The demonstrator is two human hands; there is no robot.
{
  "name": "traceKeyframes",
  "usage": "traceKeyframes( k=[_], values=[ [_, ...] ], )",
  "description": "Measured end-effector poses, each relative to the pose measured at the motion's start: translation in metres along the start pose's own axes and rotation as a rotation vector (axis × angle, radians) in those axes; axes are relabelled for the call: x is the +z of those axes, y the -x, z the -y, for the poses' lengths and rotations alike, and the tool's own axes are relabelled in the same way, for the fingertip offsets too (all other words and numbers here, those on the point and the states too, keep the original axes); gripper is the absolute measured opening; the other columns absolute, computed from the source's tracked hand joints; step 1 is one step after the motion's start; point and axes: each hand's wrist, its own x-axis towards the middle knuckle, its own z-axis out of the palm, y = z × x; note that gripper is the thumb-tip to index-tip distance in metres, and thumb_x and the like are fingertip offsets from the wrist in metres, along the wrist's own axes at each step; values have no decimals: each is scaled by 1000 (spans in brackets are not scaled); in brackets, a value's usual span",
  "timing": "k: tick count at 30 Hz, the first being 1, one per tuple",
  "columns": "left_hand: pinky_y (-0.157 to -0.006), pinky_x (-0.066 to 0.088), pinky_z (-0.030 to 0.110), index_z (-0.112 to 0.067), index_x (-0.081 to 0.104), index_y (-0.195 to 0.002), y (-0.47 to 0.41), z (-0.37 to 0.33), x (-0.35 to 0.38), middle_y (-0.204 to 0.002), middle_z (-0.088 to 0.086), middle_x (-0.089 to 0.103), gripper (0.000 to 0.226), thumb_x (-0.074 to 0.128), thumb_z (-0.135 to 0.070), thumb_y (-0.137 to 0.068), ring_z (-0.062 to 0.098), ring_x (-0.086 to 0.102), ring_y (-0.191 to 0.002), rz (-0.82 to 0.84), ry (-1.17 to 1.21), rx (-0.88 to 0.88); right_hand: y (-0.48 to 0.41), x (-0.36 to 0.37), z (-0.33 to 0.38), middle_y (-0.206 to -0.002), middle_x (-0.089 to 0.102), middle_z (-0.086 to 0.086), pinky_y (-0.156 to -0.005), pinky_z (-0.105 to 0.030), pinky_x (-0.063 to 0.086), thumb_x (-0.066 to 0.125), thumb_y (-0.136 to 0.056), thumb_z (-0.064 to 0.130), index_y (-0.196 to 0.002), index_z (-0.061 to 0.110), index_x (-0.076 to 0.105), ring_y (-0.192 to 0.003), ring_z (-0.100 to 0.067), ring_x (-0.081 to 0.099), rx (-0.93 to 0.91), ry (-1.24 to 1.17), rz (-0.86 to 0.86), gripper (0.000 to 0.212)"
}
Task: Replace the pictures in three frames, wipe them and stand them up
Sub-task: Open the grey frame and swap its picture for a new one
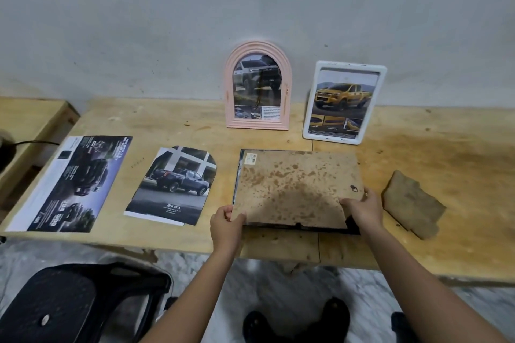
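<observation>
Brown backing board (295, 189) is gripped at both near corners, left hand (227, 227) and right hand (362, 210), long axis sideways over the frame (351, 227).

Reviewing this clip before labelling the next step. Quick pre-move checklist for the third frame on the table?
1. Both hands on the stained brown backing board: ok, left hand at the near left corner, right hand at the near right.
2. Board seated flat in the dark rectangular frame: not ok, near edge sits off the frame's edge.
3. Picture loaded under the board: cannot tell, the board hides it.
4. Other two frames standing: ok, pink arched frame and white rectangular frame are upright by the wall.
5. Wipe within reach: ok, brown cloth lies right of the frame.
</observation>
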Motion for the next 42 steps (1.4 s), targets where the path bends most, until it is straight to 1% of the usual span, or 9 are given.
traceKeyframes(
  k=[4,7,12,16,20,23,27,33,42],
  values=[
    [-85,39,28,-4,59,-115,0,4,1,-116,10,45,30,60,-13,-87,24,50,-104,7,-140,56,-1,2,-7,-137,46,-11,-103,-49,36,69,-78,32,-138,11,39,-125,-35,40,-34,223,18,70],
    [-91,34,23,-1,52,-126,4,9,2,-125,11,46,37,54,-10,-91,24,47,-115,27,-208,124,3,3,-11,-141,36,-14,-102,-46,35,62,-84,30,-141,9,30,-127,-37,32,-65,302,86,68],
    [-88,34,19,-3,47,-133,6,12,-1,-127,10,49,41,51,-10,-93,12,46,-102,5,-213,163,11,3,-16,-153,17,-9,-107,-46,31,58,-86,21,-142,7,27,-135,-33,24,-176,383,86,65],
    [-86,35,21,-2,51,-130,1,14,-4,-122,14,50,39,52,-10,-92,16,47,-94,9,-249,154,16,-3,-16,-149,28,-8,-104,-48,28,60,-84,34,-145,14,23,-134,-31,26,-199,598,72,74],
    [-83,36,20,-3,54,-128,0,16,-6,-120,14,52,38,56,-12,-91,14,46,-90,22,-265,169,18,-3,-24,-153,18,-4,-103,-48,31,70,-73,50,-145,12,19,-137,-28,23,-259,702,164,96],
    [-82,35,18,-2,54,-127,1,16,-6,-119,13,53,39,59,-13,-90,12,46,-91,17,-259,178,22,2,-32,-153,16,-15,-107,-44,33,74,-67,54,-145,5,18,-137,-32,21,-317,689,209,108],
    [-80,37,20,-3,58,-122,0,15,-5,-114,13,54,42,67,-15,-83,14,47,-92,21,-279,197,24,6,-37,-147,24,-21,-103,-44,36,76,-62,56,-139,2,28,-131,-36,28,-316,677,179,105],
    [-81,40,26,-1,59,-116,-4,14,-1,-108,13,54,45,74,-20,-77,26,53,-100,-19,-328,163,25,8,-32,-157,1,-11,-110,-41,25,74,-70,51,-148,10,11,-142,-35,10,-252,669,175,108],
    [-70,36,26,-2,57,-97,-11,9,1,-96,10,51,30,75,-13,-76,20,46,-83,-25,-395,130,30,22,-26,-158,-1,-8,-109,-41,26,66,-78,52,-149,15,7,-139,-35,16,-189,730,70,99]
  ],
)
